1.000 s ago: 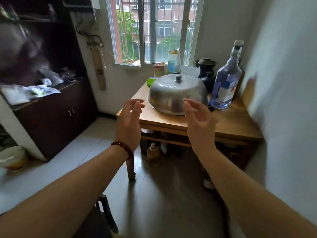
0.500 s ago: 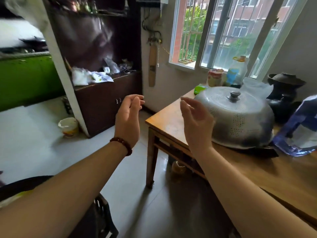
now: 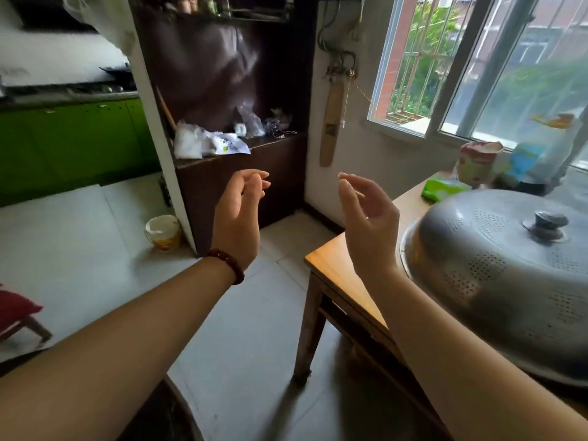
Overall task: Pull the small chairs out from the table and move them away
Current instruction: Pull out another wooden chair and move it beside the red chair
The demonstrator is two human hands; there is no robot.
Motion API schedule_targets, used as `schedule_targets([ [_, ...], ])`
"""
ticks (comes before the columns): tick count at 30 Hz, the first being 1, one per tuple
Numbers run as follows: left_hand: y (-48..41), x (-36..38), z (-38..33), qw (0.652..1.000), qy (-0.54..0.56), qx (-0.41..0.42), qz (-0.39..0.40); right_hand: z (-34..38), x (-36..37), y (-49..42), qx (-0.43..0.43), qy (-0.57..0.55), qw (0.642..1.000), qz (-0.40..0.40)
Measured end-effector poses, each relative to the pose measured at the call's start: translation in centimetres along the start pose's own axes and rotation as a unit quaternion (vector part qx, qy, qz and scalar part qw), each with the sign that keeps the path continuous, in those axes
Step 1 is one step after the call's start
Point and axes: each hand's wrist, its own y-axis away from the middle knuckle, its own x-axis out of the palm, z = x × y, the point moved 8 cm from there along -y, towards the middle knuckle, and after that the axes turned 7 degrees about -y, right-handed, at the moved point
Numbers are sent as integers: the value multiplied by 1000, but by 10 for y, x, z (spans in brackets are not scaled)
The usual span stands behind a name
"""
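View has swung left past the table (image 3: pixel 337 268) corner; left hand (image 3: pixel 237 218) and right hand (image 3: pixel 369 224) hover, fingers loosely apart, holding nothing (0 chairs reached).

Open tiled floor (image 3: pixel 254 361) ahead and left, between dark cabinet (image 3: pixel 241 183) and desk (image 3: pixel 343 275) corner. Right side blocked by desk leg (image 3: pixel 310 329) and metal dome cover (image 3: pixel 509 281). Small bucket (image 3: pixel 163 232) beside the cabinet; red stool (image 3: pixel 19 313) far left.
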Motion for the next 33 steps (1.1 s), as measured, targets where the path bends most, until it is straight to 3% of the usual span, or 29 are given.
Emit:
schedule_targets([
  [21,-227,11,155,993,-54,-50,-88,-210,131,-194,83,-41,992,91],
  [33,-325,-41,250,983,-84,-91,-135,-313,252,-247,129,-67,979,140],
])
